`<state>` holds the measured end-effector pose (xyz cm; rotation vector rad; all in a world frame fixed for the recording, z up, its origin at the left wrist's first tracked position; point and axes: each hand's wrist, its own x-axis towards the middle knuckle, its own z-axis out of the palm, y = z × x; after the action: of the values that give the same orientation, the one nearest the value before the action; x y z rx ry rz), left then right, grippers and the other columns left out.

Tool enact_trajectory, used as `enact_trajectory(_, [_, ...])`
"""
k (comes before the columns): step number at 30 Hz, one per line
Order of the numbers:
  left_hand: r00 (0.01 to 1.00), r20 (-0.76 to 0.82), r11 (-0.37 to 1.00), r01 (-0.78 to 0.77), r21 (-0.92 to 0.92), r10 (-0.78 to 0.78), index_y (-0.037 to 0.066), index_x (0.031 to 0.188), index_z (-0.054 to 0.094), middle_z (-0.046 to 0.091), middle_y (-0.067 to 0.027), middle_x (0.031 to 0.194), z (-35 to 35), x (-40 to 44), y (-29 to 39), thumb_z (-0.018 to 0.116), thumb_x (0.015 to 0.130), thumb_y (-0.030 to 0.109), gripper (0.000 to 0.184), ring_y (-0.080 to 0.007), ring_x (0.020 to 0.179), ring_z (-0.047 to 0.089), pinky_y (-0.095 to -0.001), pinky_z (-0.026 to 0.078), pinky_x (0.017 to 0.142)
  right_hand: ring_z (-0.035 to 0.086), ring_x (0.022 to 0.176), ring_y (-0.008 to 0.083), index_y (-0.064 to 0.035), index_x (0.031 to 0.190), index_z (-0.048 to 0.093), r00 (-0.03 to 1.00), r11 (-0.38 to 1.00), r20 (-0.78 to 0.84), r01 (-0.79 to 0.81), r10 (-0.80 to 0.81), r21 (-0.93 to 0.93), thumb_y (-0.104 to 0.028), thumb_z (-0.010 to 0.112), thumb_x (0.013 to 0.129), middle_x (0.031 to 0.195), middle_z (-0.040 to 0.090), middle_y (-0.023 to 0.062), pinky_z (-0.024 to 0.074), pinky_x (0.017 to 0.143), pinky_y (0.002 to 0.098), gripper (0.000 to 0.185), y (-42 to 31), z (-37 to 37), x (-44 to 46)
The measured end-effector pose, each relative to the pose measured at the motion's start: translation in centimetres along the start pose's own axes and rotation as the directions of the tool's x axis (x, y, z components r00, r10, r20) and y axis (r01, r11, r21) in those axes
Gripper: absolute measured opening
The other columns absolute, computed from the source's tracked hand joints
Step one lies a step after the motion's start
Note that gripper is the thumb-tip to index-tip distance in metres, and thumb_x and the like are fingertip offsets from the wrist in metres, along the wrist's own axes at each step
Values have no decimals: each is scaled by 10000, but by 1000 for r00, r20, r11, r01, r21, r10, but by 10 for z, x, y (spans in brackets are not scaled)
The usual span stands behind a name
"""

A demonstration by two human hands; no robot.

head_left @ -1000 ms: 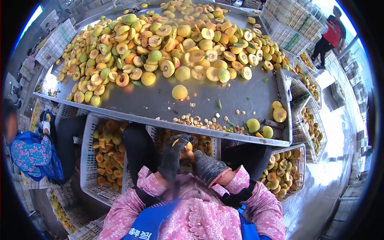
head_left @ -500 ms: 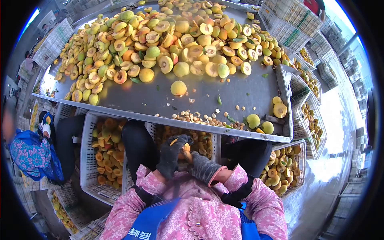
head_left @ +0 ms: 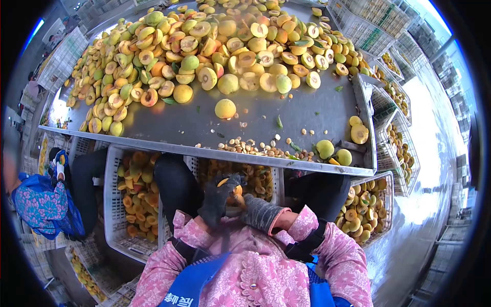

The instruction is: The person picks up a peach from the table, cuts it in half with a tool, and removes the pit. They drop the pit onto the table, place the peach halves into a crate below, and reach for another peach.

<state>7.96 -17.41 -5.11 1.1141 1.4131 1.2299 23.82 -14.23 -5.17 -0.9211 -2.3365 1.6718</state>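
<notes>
Both my hands wear dark gloves and meet in front of my lap, just below the metal table's near edge. My left hand (head_left: pixel 217 197) is closed around a piece of yellow-orange fruit (head_left: pixel 237 190). Against it, on the right, my right hand (head_left: pixel 260 212) is closed too; what its fingers hold is too small to make out. Beneath and beyond them is a crate of halved fruit (head_left: pixel 261 180). On the metal table (head_left: pixel 189 123) lies a large heap of halved fruit (head_left: pixel 204 77), with loose pits (head_left: pixel 250 147) near the front edge.
Crates of fruit stand left (head_left: pixel 111 204) and right (head_left: pixel 389 204) of my legs, and more line the table's right side. A co-worker (head_left: pixel 43 204) in a flowered sleeve sits at the left. Stacked white crates (head_left: pixel 365 30) rise behind.
The view has shifted slightly, so the table and heap appear a little lower left. My hands remain together at the fruit. The person in red at the upper right has left view.
</notes>
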Motion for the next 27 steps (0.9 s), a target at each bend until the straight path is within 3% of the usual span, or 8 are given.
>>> enact_trajectory(2, [926, 182, 833, -378, 405, 332, -15, 1040, 617, 643, -147, 992, -5, 0, 3, 661, 714, 165, 375, -272, 915, 622, -349, 496, 820, 605, 824, 386, 27, 1019, 552, 998, 993, 54, -23, 17, 119, -363, 601, 838, 827, 622, 233, 468, 687, 419, 433, 4, 0, 0])
enact_trajectory(6, [993, 80, 989, -100, 107, 92, -4, 1048, 608, 635, -161, 996, -3, -3, -3, 655, 693, 180, 404, -309, 920, 616, -371, 494, 831, 611, 785, 388, 27, 997, 552, 996, 954, 53, 47, -66, 296, -370, 601, 838, 841, 622, 240, 469, 671, 427, 431, 2, 3, 3])
enact_trajectory(8, [969, 117, 924, -243, 295, 218, -7, 1042, 607, 633, -159, 996, -6, -1, -13, 644, 710, 174, 381, -302, 920, 617, -362, 496, 824, 610, 780, 391, 24, 999, 551, 990, 985, 54, -133, 127, 114, -363, 594, 842, 837, 621, 241, 470, 671, 430, 420, -8, -2, -1])
enact_trajectory(11, [983, -2, 947, -174, 270, 181, -12, 1021, 613, 638, -148, 980, 1, -5, -3, 602, 775, 142, 291, -271, 901, 623, -344, 498, 807, 606, 840, 387, 23, 1056, 510, 952, 954, 94, -284, 293, -96, -273, 601, 801, 892, 612, 245, 473, 719, 421, 402, -21, -12, -1])
enact_trajectory(14, [987, -147, 995, 48, -85, -60, -20, 1003, 616, 645, -124, 954, 5, -3, -10, 559, 837, 142, 240, -220, 867, 625, -317, 498, 787, 606, 833, 390, 21, 1077, 488, 972, 968, 39, -227, 232, -103, -244, 617, 785, 891, 604, 252, 473, 719, 425, 415, -33, -14, -1])
enact_trajectory(17, [949, -106, 918, -252, 306, 296, -22, 992, 620, 649, -102, 940, 0, -3, -19, 556, 853, 164, 241, -185, 840, 620, -300, 498, 772, 607, 801, 385, 22, 1072, 486, 978, 977, 20, -208, 209, -54, -263, 622, 797, 857, 597, 256, 471, 693, 426, 418, -19, 5, 8])
enact_trajectory(20, [973, -214, 965, 31, -259, -89, -27, 986, 622, 651, -102, 946, 5, -4, -13, 552, 838, 154, 244, -183, 841, 621, -293, 500, 765, 610, 775, 370, 25, 1064, 487, 986, 987, 38, -163, 163, -14, -271, 617, 812, 832, 595, 252, 471, 665, 417, 410, -6, 14, 12])
enact_trajectory(27, [984, -79, 930, 122, -347, -159, -42, 989, 621, 652, -120, 951, -1, -3, -13, 538, 823, 138, 259, -201, 872, 628, -311, 506, 774, 611, 825, 346, 26, 1082, 522, 975, 979, 147, -150, 169, -135, -282, 610, 833, 854, 610, 234, 470, 695, 399, 406, -24, -6, 11])
